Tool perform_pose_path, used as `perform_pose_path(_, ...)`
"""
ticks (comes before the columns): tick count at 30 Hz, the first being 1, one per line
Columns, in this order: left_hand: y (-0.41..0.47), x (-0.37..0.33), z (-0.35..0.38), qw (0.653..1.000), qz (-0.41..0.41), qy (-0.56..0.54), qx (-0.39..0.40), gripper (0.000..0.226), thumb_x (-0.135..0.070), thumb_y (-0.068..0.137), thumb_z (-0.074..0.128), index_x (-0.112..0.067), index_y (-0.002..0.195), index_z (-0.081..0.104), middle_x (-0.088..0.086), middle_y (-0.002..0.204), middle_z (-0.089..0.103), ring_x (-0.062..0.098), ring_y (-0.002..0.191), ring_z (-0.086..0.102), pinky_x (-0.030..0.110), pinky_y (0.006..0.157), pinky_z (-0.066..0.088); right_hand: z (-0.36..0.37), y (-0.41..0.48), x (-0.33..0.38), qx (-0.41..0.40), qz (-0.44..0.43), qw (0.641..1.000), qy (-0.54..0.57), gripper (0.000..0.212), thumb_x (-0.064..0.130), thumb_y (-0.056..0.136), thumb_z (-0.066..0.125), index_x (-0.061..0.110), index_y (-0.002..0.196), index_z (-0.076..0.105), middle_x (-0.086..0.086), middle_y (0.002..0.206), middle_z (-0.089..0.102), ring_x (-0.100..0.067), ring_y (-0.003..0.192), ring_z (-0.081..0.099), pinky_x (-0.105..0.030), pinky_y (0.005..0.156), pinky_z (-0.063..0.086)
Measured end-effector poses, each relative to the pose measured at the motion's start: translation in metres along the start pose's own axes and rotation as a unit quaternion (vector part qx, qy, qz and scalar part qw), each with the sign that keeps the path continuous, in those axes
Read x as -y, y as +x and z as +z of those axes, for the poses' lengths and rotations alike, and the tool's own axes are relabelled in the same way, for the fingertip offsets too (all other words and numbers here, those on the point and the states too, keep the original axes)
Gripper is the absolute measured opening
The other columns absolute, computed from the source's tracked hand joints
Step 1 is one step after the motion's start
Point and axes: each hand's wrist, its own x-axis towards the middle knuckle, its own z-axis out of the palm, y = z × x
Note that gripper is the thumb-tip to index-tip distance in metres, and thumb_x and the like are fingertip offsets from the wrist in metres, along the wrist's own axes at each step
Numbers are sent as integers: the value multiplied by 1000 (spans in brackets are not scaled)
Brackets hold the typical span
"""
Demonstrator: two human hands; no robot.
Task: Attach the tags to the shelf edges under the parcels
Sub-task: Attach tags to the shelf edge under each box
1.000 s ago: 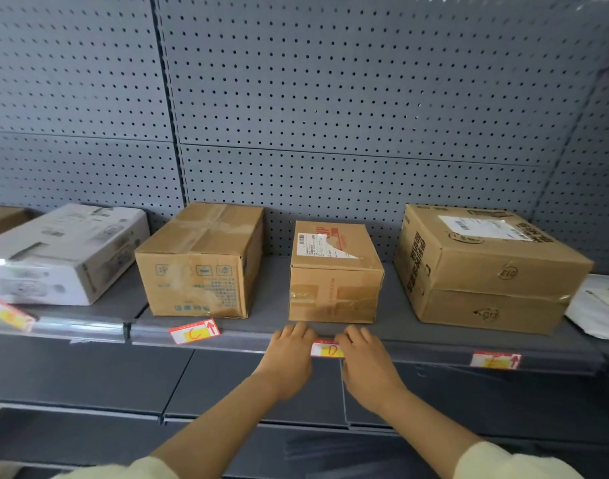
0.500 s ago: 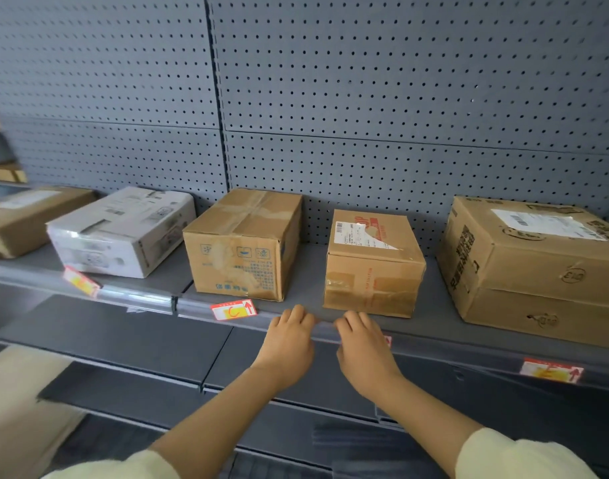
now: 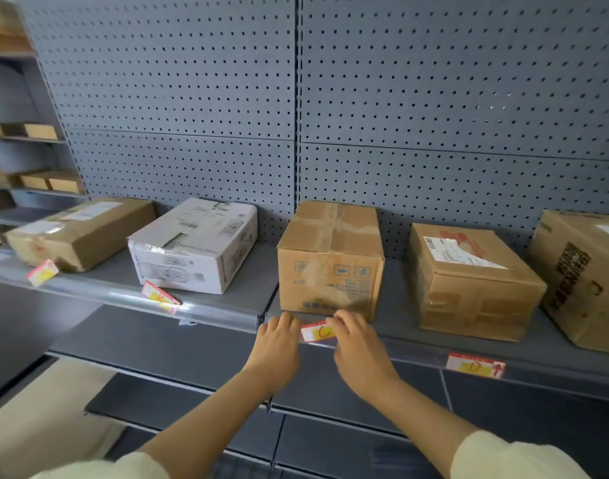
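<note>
A red, white and yellow tag (image 3: 317, 332) lies tilted on the shelf edge (image 3: 220, 313) under the taped brown parcel (image 3: 330, 261). My left hand (image 3: 277, 345) rests on the edge with its fingertips at the tag's left end. My right hand (image 3: 360, 350) has its fingers curled over the tag's right end and pinches it. Another tag (image 3: 475, 366) sits flat in the edge strip below the small brown parcel (image 3: 469, 281). Two more tags lie loose and askew: a tag (image 3: 159, 294) by the white parcel (image 3: 192, 245) and a tag (image 3: 42, 272) by the long brown parcel (image 3: 78, 229).
A large printed carton (image 3: 586, 274) stands at the far right of the shelf. Grey pegboard (image 3: 296, 98) backs the shelf. A lower shelf (image 3: 192, 354) runs beneath my forearms. More shelves with small boxes (image 3: 40, 131) stand at the far left.
My view and both hands have shifted left along the shelf edge, from the tag under the small brown parcel to the tilted tag under the taped brown parcel.
</note>
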Motion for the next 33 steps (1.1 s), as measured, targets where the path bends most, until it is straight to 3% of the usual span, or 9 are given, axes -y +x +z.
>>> perform_pose_path(5, 5, 14, 5, 998, 56, -9, -4, 49, -12, 88, 49, -17, 135, 37, 5, 133, 40, 28, 121, 41, 35, 99, 34, 0, 3, 15, -2, 62, 997, -45, 49, 7, 86, 55, 15, 134, 48, -2, 130, 46, -23, 119, 45, -32, 97, 42)
perform_pose_path(16, 13, 6, 3, 993, 115, 28, -19, 42, -9, 90, 45, -14, 131, 42, 7, 133, 41, 28, 120, 40, 34, 96, 32, 3, -11, 23, 33, 51, 995, -81, 49, 5, 88, 52, 14, 135, 47, -2, 130, 45, -22, 121, 42, -29, 101, 38)
perform_pose_path(22, 16, 4, 1, 991, 121, 52, -17, 41, -7, 88, 45, -10, 129, 44, 10, 132, 42, 29, 122, 40, 35, 99, 33, 4, -12, 19, 55, 47, 995, -72, 52, 9, 89, 51, 14, 140, 40, -2, 134, 41, -22, 122, 40, -31, 103, 37)
perform_pose_path(26, 11, 2, 2, 992, 113, 49, -16, 45, -6, 87, 45, -11, 132, 42, 8, 133, 41, 27, 121, 41, 34, 100, 34, 3, -12, 20, 60, 30, 993, -98, 56, 14, 90, 51, 13, 143, 35, -3, 137, 40, -24, 123, 39, -33, 110, 30)
perform_pose_path(33, 0, 22, -2, 998, 67, 10, -15, 50, -11, 86, 50, -17, 135, 42, 4, 133, 42, 27, 124, 40, 33, 103, 32, 10, -2, 40, 10, 91, 989, -113, 40, 17, 90, 53, 16, 129, 47, -2, 124, 50, -24, 118, 46, -36, 106, 33)
